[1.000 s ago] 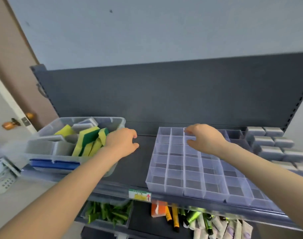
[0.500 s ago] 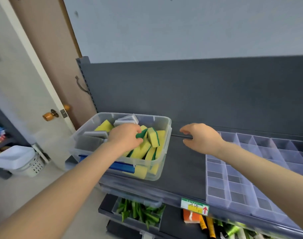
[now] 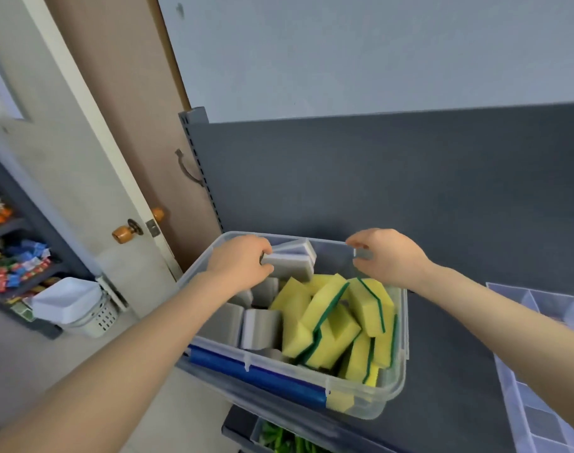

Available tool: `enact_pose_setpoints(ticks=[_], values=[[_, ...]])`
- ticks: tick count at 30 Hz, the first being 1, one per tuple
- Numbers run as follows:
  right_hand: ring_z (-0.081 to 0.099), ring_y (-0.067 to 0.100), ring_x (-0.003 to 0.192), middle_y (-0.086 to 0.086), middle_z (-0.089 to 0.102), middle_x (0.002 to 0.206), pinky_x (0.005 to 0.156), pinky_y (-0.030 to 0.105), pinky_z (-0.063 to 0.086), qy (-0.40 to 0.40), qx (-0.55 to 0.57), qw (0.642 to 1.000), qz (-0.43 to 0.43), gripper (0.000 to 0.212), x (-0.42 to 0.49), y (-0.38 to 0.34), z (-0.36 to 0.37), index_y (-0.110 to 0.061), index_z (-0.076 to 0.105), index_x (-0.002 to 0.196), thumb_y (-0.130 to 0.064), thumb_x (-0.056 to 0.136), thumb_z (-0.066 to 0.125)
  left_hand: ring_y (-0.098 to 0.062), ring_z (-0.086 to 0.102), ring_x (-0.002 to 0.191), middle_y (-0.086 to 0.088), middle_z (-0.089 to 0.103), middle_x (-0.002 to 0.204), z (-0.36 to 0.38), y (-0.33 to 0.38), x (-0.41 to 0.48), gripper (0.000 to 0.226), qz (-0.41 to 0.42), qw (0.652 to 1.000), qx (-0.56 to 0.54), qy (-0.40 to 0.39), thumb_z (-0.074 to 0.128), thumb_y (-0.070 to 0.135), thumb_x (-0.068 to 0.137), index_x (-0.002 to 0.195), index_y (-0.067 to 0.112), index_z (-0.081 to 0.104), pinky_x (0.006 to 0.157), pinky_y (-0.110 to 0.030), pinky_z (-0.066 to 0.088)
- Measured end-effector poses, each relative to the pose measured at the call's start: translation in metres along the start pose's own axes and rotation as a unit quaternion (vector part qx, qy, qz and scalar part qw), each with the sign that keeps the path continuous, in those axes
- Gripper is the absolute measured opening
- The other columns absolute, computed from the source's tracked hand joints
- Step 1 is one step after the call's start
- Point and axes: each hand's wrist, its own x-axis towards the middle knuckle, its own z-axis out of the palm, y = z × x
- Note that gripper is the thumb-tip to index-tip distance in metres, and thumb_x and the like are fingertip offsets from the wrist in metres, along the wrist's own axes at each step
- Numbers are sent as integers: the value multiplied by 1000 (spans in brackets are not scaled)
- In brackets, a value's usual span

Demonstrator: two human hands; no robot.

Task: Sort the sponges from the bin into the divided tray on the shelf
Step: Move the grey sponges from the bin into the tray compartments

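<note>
A clear plastic bin (image 3: 360,392) stands on the dark shelf (image 3: 449,371) and holds several yellow-and-green sponges (image 3: 328,317) and several grey-and-white sponges (image 3: 261,325). My left hand (image 3: 241,264) is at the bin's far left and grips a grey-and-white sponge (image 3: 292,264) that lies on top of the pile. My right hand (image 3: 388,258) hangs over the bin's far right corner with its fingers curled round a small grey patch; I cannot tell whether that is a sponge or the bin's wall. A corner of the clear divided tray (image 3: 540,325) shows at the right edge.
Left of the shelf unit are a door with a brass knob (image 3: 125,231), a white basket (image 3: 79,310) on the floor and a rack of coloured packets (image 3: 16,264). Green items (image 3: 284,439) lie in a container on the shelf below.
My view swung left from the tray to the bin. My left hand moved to the bin's far side and took hold of a grey sponge. My right hand left the tray and reached the bin's far right corner.
</note>
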Motion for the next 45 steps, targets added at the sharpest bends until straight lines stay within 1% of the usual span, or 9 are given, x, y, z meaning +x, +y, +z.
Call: enact_pose_setpoints(ticks=[9, 18, 25, 29, 35, 38, 41, 43, 45], values=[[57, 22, 103, -2, 61, 118, 79, 40, 53, -56, -17, 998, -25, 37, 71, -26, 32, -29, 57, 122, -23, 86, 51, -15, 58, 102, 9, 62, 114, 17, -26, 49, 33, 42, 999, -11, -26, 63, 36, 85, 117, 31, 61, 83, -38, 52], [56, 23, 102, 0, 58, 117, 75, 38, 54, -69, -63, 996, -2, 38, 106, -44, 65, -26, 56, 122, -21, 84, 53, -18, 57, 105, 7, 55, 123, 41, -43, 82, 54, 126, 989, 8, -78, 70, 39, 78, 128, 33, 52, 78, -37, 53], [55, 23, 98, 0, 57, 111, 66, 32, 48, -95, -133, 985, 51, 39, 122, -62, 76, -25, 56, 119, -13, 82, 53, -22, 57, 88, 5, 55, 103, 57, -51, 100, 35, 216, 973, -5, -79, 68, 23, 75, 108, 31, 60, 64, -34, 49], [56, 22, 91, 0, 57, 102, 61, 31, 47, -117, -172, 974, 85, 33, 122, -73, 81, -22, 61, 109, -18, 76, 61, -18, 48, 76, 8, 46, 93, 51, -61, 105, 30, 253, 966, -13, -58, 65, 14, 74, 99, 29, 59, 57, -31, 36], [55, 17, 84, -8, 60, 91, 65, 25, 44, -7, -54, 986, 160, 25, 111, -67, 47, -28, 67, 92, -28, 68, 59, -14, 50, 72, 12, 51, 88, 40, -87, 114, 33, 298, 951, -84, -10, 57, 7, 70, 88, 34, 50, 58, -30, 36], [53, 12, 82, -12, 62, 86, 70, 22, 42, 24, 18, 978, 207, 21, 100, -60, 30, -26, 70, 90, -25, 74, 57, -13, 53, 73, 12, 53, 91, 43, -90, 119, 41, 321, 932, -149, -77, 51, -3, 69, 83, 36, 53, 64, -33, 45], [55, 12, 88, -10, 66, 94, 78, 25, 46, 15, 32, 972, 231, 24, 86, -58, 28, -24, 72, 94, -22, 78, 54, -13, 62, 80, 7, 63, 99, 48, -86, 120, 45, 297, 915, -203, -183, 43, -6, 70, 70, 36, 60, 75, -37, 53], [56, 12, 87, -7, 68, 98, 78, 23, 45, -16, 9, 974, 224, 25, 77, -58, 31, -22, 71, 100, -23, 79, 57, -13, 62, 80, 7, 66, 93, 50, -80, 119, 37, 255, 909, -240, -227, 44, 1, 77, 71, 31, 64, 76, -36, 55], [54, 11, 87, -6, 66, 102, 73, 19, 41, -59, -35, 974, 215, 35, 70, -58, 36, -22, 67, 110, -26, 76, 63, -16, 61, 75, 1, 66, 88, 51, -75, 118, 14, 229, 906, -262, -241, 51, 16, 84, 81, 23, 63, 75, -39, 54]])
